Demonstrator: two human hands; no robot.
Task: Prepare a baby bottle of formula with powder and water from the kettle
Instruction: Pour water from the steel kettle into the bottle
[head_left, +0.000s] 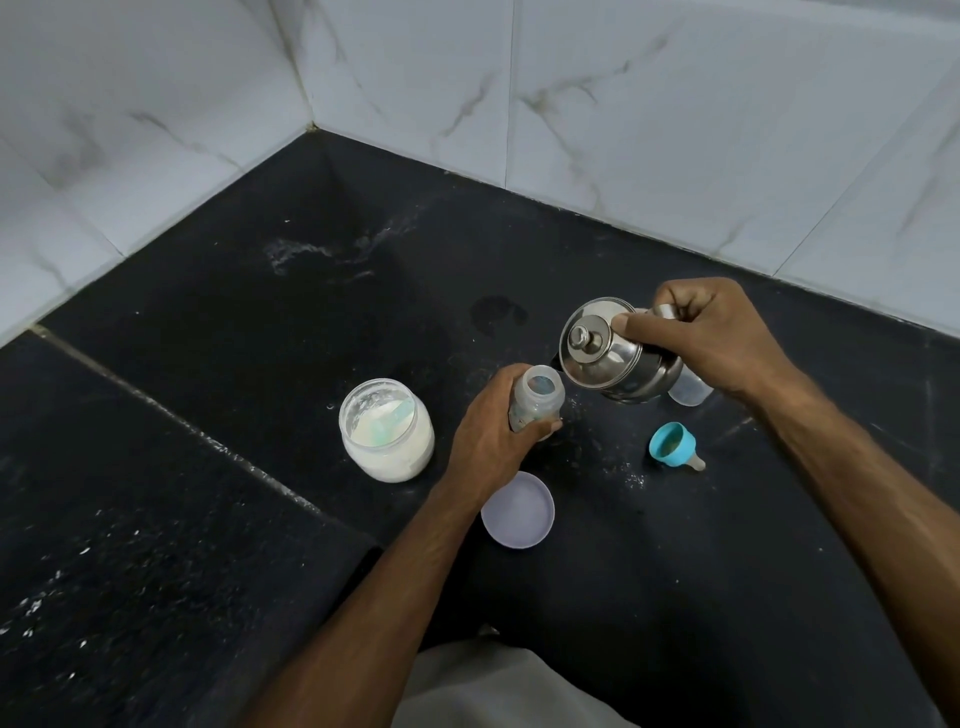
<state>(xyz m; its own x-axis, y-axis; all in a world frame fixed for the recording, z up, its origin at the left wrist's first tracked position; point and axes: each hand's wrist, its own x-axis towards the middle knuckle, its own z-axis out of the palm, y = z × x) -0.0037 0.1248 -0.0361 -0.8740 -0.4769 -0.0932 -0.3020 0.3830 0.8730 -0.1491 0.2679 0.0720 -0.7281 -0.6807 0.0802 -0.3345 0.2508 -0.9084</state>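
A person's left hand (491, 434) has its fingers clamped round an uncapped baby bottle (537, 402) standing on the black bench (208, 467), while the right hand (711, 340) grips a steel kettle (610, 358), fingers curled on its handle and thumb on the lid, tilted toward the bottle's mouth. Left of the bottle stands an open jar of powder (387, 431) holding a scoop; its lid (518, 510) lies nearer. The blue teat ring (674, 443) lies to the right.

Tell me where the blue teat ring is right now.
In the head view, the blue teat ring lies on the black counter, right of the bottle, below the tilted kettle.
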